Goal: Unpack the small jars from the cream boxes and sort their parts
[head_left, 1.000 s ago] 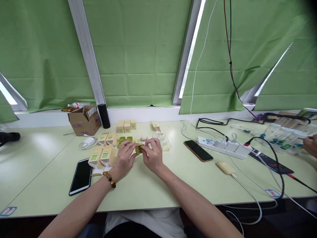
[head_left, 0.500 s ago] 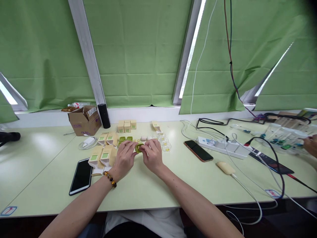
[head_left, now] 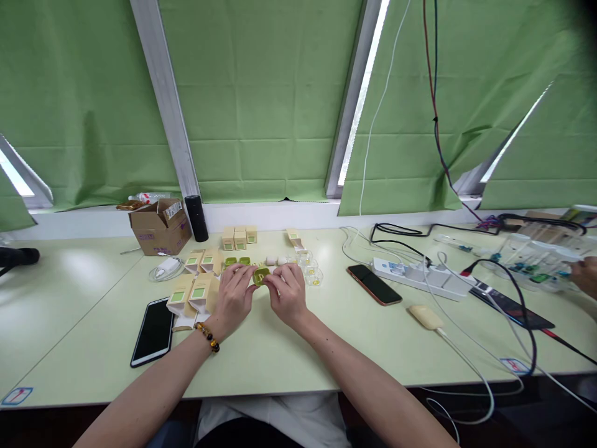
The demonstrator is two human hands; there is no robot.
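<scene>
Head view. Small green square tub [head_left: 260,276] up between both hands over the bench [head_left: 373,348], its open side apparently towards the wearer. Left hand [head_left: 236,290]: fingers clamped on the tub's left edge. Right hand [head_left: 288,291]: thumb and fingertips pinched on its right edge. Step in hand, by my reading: two-handed handling of this one tub. Next move seems to call for a steady grip on one side before the other lets go.

Containers: pale marks within the held tub, too small to tell print from contents. More green tubs [head_left: 244,261] just behind the left hand; insides unclear. Clear plastic cups [head_left: 313,277] beyond the right hand, a bit of yellow in the nearest. Windowed cartons [head_left: 204,294] near the left wrist, green showing in the windows; contents not readable. Cardboard box [head_left: 158,233] at the back left, flaps up, inside hidden.
</scene>
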